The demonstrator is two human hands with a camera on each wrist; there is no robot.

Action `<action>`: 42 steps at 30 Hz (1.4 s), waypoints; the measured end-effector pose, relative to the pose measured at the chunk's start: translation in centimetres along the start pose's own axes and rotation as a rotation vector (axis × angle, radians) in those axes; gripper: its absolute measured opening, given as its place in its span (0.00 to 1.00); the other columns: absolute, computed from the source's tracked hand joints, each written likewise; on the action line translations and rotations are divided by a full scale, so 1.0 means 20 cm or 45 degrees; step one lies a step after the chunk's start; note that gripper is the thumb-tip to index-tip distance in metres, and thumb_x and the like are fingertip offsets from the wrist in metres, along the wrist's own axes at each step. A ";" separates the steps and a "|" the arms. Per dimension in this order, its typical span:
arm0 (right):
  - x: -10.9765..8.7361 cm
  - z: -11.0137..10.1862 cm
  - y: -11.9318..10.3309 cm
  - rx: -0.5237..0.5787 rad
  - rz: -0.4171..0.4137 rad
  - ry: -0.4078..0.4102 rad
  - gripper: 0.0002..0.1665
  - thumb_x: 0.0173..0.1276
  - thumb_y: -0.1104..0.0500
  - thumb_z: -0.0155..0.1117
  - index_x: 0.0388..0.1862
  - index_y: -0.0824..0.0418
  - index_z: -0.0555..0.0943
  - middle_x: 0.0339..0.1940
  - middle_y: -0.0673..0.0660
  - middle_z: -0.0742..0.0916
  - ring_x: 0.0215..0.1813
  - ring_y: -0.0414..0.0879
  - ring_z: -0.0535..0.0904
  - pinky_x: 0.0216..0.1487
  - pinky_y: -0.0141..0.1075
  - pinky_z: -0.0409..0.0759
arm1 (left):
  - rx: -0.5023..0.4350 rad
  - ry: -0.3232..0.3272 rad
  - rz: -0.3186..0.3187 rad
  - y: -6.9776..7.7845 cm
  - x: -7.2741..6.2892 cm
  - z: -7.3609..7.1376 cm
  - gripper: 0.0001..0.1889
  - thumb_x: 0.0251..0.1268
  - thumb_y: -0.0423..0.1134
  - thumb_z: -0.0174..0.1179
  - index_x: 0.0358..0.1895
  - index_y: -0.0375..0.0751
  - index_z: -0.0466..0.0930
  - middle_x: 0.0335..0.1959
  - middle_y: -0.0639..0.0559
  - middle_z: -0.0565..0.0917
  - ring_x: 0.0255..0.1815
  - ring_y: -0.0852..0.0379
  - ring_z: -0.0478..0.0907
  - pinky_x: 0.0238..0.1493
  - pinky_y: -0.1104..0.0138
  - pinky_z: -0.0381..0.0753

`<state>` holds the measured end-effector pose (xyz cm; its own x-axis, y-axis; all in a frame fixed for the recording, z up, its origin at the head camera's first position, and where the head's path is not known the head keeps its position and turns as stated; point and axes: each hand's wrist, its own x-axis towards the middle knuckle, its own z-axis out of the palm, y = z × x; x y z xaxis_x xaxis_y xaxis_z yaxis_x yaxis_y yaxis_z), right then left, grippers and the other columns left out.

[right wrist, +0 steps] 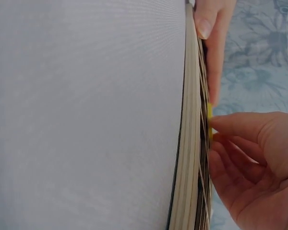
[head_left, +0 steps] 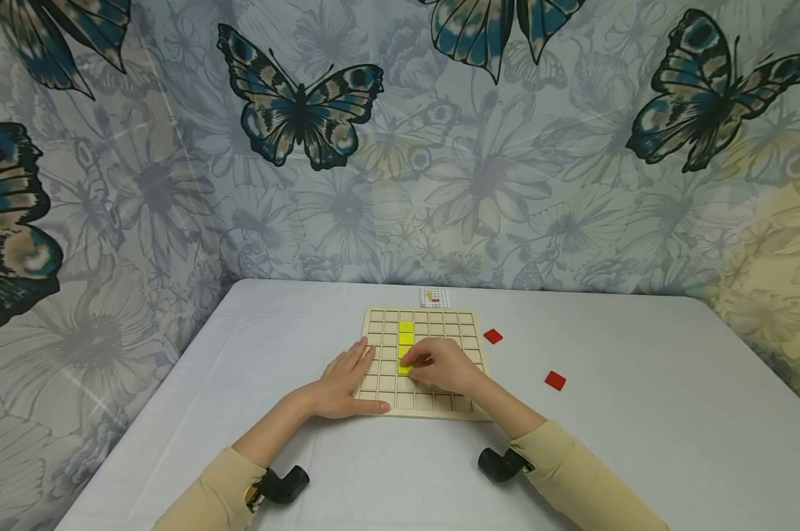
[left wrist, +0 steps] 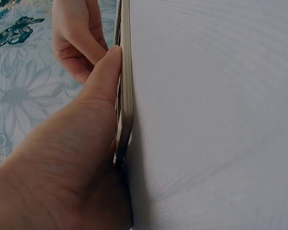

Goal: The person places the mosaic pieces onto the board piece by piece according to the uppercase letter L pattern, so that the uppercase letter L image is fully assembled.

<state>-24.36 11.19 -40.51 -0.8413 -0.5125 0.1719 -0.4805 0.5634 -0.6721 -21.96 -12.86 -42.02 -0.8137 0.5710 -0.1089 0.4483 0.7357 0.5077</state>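
Observation:
A wooden grid board (head_left: pixel 426 404) lies on the table, with a column of yellow square tiles (head_left: pixel 406 327) in its squares. My right hand (head_left: pixel 442 365) is over the middle of the board, thumb and fingers pinching a yellow tile (right wrist: pixel 210 111) at the board's surface. Part of that tile is hidden by the fingertips. My left hand (head_left: pixel 342 383) rests at the board's near left corner with fingers spread. Its thumb lies along the near edge, as the left wrist view also shows beside the board's rim (left wrist: pixel 126 91).
Two red square tiles lie right of the board: one red tile (head_left: pixel 493 336) close to it, another red tile (head_left: pixel 555 380) farther off. A small printed grid card (head_left: pixel 434 297) sits behind the board. A white cloth (head_left: pixel 638 442) covers the table; a butterfly-patterned backdrop (head_left: pixel 400 206) stands behind.

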 end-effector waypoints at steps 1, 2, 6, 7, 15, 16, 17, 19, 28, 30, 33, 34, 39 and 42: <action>0.00 0.00 0.00 0.000 -0.003 0.001 0.08 0.58 0.68 0.72 0.37 0.60 0.88 0.36 0.50 0.87 0.37 0.42 0.79 0.40 0.32 0.78 | -0.001 0.000 -0.001 0.00 0.00 0.00 0.55 0.61 0.65 0.59 0.78 0.32 0.41 0.79 0.38 0.35 0.79 0.44 0.32 0.75 0.50 0.36; 0.00 0.00 0.00 0.001 -0.007 0.003 0.08 0.58 0.69 0.72 0.37 0.60 0.88 0.35 0.50 0.87 0.37 0.42 0.79 0.40 0.32 0.78 | -0.004 0.001 -0.001 0.00 0.00 0.00 0.55 0.61 0.65 0.59 0.78 0.32 0.41 0.79 0.37 0.35 0.79 0.44 0.32 0.75 0.50 0.36; 0.00 0.00 0.00 0.006 -0.024 0.009 0.08 0.58 0.69 0.71 0.37 0.61 0.87 0.35 0.50 0.87 0.36 0.41 0.79 0.40 0.31 0.78 | -0.003 -0.002 -0.001 0.00 0.00 0.00 0.55 0.61 0.65 0.59 0.78 0.32 0.41 0.79 0.38 0.35 0.79 0.44 0.32 0.75 0.50 0.36; 0.00 0.00 0.00 0.008 -0.028 0.009 0.08 0.58 0.69 0.71 0.37 0.61 0.87 0.35 0.51 0.87 0.36 0.41 0.79 0.40 0.31 0.78 | -0.001 -0.003 -0.002 0.00 0.00 0.00 0.55 0.61 0.65 0.59 0.78 0.32 0.41 0.79 0.38 0.35 0.79 0.44 0.32 0.75 0.50 0.36; -0.01 -0.02 0.00 0.021 0.030 0.040 0.06 0.62 0.65 0.69 0.38 0.59 0.87 0.34 0.48 0.86 0.37 0.41 0.80 0.43 0.35 0.80 | 0.005 0.004 -0.006 0.00 0.01 0.00 0.56 0.61 0.66 0.59 0.78 0.33 0.41 0.79 0.38 0.35 0.79 0.44 0.32 0.75 0.50 0.35; -0.02 -0.02 0.01 0.030 0.052 0.049 0.05 0.63 0.64 0.69 0.38 0.58 0.87 0.34 0.47 0.86 0.37 0.41 0.80 0.43 0.36 0.80 | 0.007 0.005 -0.008 0.00 0.01 0.00 0.56 0.61 0.66 0.59 0.78 0.33 0.41 0.79 0.38 0.35 0.79 0.44 0.32 0.75 0.50 0.35; -0.02 -0.03 0.01 0.042 0.075 0.060 0.05 0.64 0.63 0.69 0.38 0.57 0.88 0.35 0.47 0.86 0.38 0.41 0.81 0.43 0.37 0.80 | 0.008 0.004 -0.009 0.00 0.01 0.01 0.56 0.61 0.66 0.59 0.78 0.33 0.41 0.79 0.38 0.35 0.79 0.45 0.32 0.75 0.50 0.35; -0.03 -0.04 0.02 0.059 0.126 0.086 0.04 0.64 0.62 0.68 0.37 0.55 0.88 0.36 0.46 0.86 0.38 0.41 0.81 0.44 0.38 0.80 | 0.011 0.004 -0.011 -0.01 0.01 0.01 0.56 0.61 0.66 0.59 0.78 0.33 0.41 0.79 0.38 0.35 0.79 0.45 0.32 0.75 0.50 0.36; -0.06 -0.11 0.09 0.097 0.310 0.189 0.03 0.65 0.57 0.68 0.37 0.53 0.87 0.35 0.45 0.86 0.40 0.42 0.80 0.43 0.39 0.76 | -0.004 0.028 0.025 -0.04 0.02 0.03 0.58 0.59 0.69 0.57 0.77 0.30 0.41 0.79 0.36 0.35 0.79 0.43 0.32 0.74 0.48 0.36; -0.07 -0.14 0.10 0.106 0.314 0.205 0.04 0.65 0.58 0.68 0.38 0.54 0.87 0.36 0.46 0.86 0.40 0.43 0.80 0.42 0.39 0.76 | -0.005 0.044 0.032 -0.06 0.02 0.05 0.58 0.58 0.70 0.57 0.77 0.31 0.41 0.79 0.38 0.35 0.79 0.45 0.32 0.74 0.49 0.36; -0.09 -0.17 0.12 0.099 0.334 0.229 0.05 0.65 0.59 0.68 0.39 0.55 0.86 0.36 0.48 0.86 0.41 0.44 0.79 0.43 0.40 0.75 | 0.009 0.043 0.025 -0.07 0.03 0.06 0.59 0.58 0.71 0.56 0.78 0.33 0.39 0.79 0.40 0.34 0.79 0.47 0.30 0.74 0.51 0.34; -0.09 -0.18 0.13 0.094 0.338 0.236 0.05 0.65 0.59 0.67 0.39 0.56 0.86 0.36 0.48 0.86 0.41 0.44 0.79 0.43 0.40 0.75 | 0.003 0.040 0.022 -0.06 0.03 0.05 0.58 0.59 0.70 0.57 0.78 0.33 0.40 0.79 0.40 0.34 0.79 0.47 0.30 0.74 0.51 0.34; -0.12 -0.24 0.16 0.098 0.380 0.268 0.08 0.65 0.59 0.67 0.43 0.59 0.85 0.37 0.51 0.86 0.43 0.47 0.79 0.41 0.39 0.76 | -0.009 0.011 0.009 -0.01 0.01 0.02 0.56 0.61 0.64 0.60 0.77 0.31 0.41 0.79 0.37 0.35 0.79 0.44 0.31 0.74 0.49 0.36; -0.14 -0.28 0.19 0.112 0.402 0.281 0.10 0.66 0.59 0.66 0.45 0.59 0.84 0.38 0.53 0.86 0.43 0.48 0.80 0.40 0.39 0.76 | -0.005 0.013 0.011 -0.01 0.01 0.02 0.56 0.61 0.65 0.60 0.77 0.31 0.40 0.79 0.37 0.35 0.79 0.44 0.32 0.74 0.49 0.36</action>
<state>-25.16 18.41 -39.51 -0.9819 -0.1659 0.0912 -0.1747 0.6083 -0.7743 -22.07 -12.77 -42.40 -0.8137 0.5734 -0.0956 0.4538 0.7292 0.5122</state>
